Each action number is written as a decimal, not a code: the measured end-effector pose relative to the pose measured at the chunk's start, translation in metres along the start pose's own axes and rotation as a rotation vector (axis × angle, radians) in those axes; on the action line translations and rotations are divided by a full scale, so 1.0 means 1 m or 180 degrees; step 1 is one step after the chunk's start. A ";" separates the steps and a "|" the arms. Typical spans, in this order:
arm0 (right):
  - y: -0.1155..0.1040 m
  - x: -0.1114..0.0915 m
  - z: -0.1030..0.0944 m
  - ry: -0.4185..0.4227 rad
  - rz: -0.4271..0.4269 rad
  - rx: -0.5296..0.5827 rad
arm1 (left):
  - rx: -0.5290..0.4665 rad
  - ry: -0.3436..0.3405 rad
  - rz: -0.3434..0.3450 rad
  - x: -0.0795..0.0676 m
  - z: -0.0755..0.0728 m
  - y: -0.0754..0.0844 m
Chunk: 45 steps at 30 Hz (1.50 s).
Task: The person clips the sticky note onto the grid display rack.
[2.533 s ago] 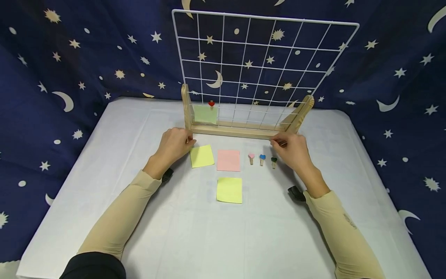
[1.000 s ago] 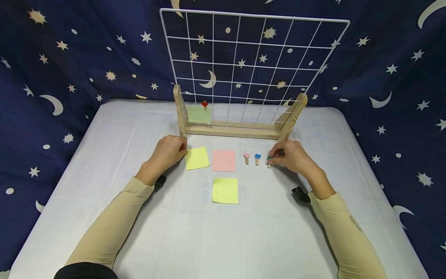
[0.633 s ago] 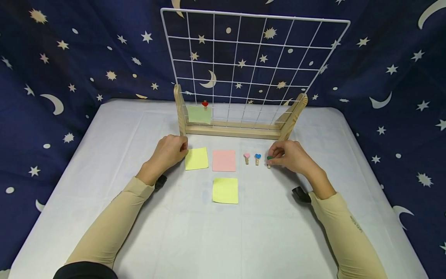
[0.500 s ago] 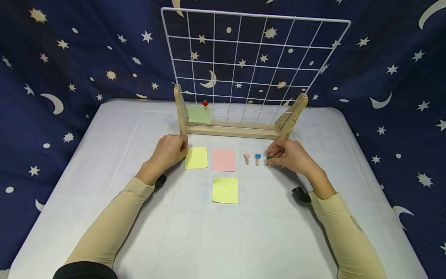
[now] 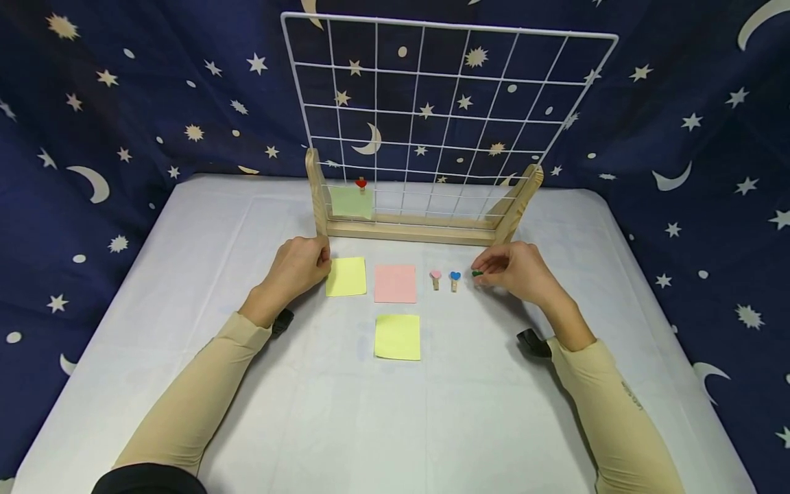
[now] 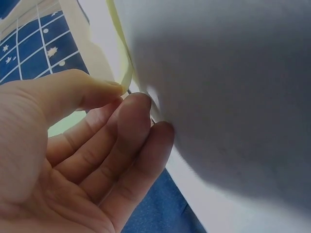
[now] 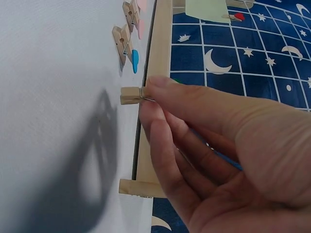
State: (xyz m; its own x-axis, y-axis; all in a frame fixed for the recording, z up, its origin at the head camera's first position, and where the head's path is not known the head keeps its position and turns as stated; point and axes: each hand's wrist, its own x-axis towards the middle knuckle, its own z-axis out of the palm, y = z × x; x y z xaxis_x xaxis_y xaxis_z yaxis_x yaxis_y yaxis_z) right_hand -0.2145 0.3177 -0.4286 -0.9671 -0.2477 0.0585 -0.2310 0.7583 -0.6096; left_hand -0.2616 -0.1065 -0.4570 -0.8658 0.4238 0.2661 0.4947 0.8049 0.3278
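At its left edge, a yellow sticky note (image 5: 345, 277) is pinched between the thumb and fingers of my left hand (image 5: 299, 266); the left wrist view shows the note's edge (image 6: 125, 73) at the thumb tip. My right hand (image 5: 517, 272) holds a small wooden clothespin (image 7: 130, 95) with a green heart (image 5: 477, 273), its clip end sticking out past thumb and fingertips. To the left of that hand lie a clothespin with a blue heart (image 5: 455, 280) and one with a pink heart (image 5: 435, 279). A pink sticky note (image 5: 395, 284) lies between these and the pinched note.
Behind the hands stands a white wire grid (image 5: 432, 110) in a wooden base (image 5: 410, 232). A green note (image 5: 352, 202) hangs at its lower left by a clothespin with a red heart (image 5: 361, 183). Another yellow note (image 5: 397, 337) lies nearer on the white tabletop (image 5: 395, 425).
Both hands came down from the grid's base. The right hand took hold of the green-heart clothespin and lifted it off the table. The left hand gripped the yellow note, which turned straighter.
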 end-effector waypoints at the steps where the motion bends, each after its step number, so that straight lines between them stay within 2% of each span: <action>1: 0.000 0.000 0.000 0.0009 0.0008 -0.0002 | 0.0004 0.0001 0.0006 0.000 0.000 0.000; 7: -0.002 0.001 0.001 0.0031 0.0050 0.0041 | -0.0008 -0.0018 0.0018 0.000 0.001 0.000; 24: 0.002 0.002 0.002 -0.0184 0.0069 -0.0089 | 0.0005 -0.0022 -0.0002 0.001 0.000 0.000; 36: 0.001 0.001 0.001 -0.0201 -0.0009 -0.0005 | -0.0006 -0.0019 0.0014 0.000 0.001 0.001; 40: 0.000 0.000 -0.001 -0.0089 -0.0049 -0.0003 | -0.0034 0.0005 0.0010 0.000 0.001 0.001; 45: -0.004 0.000 -0.002 0.0252 -0.0157 0.0036 | -0.0070 0.0090 0.0031 0.001 0.002 -0.001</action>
State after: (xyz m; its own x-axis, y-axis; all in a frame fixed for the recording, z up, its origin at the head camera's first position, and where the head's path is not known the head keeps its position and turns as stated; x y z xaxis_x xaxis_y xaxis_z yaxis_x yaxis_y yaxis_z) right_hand -0.2136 0.3157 -0.4245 -0.9600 -0.2358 0.1507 -0.2779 0.7395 -0.6132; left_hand -0.2631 -0.1059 -0.4585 -0.8587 0.4194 0.2946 0.5049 0.7913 0.3449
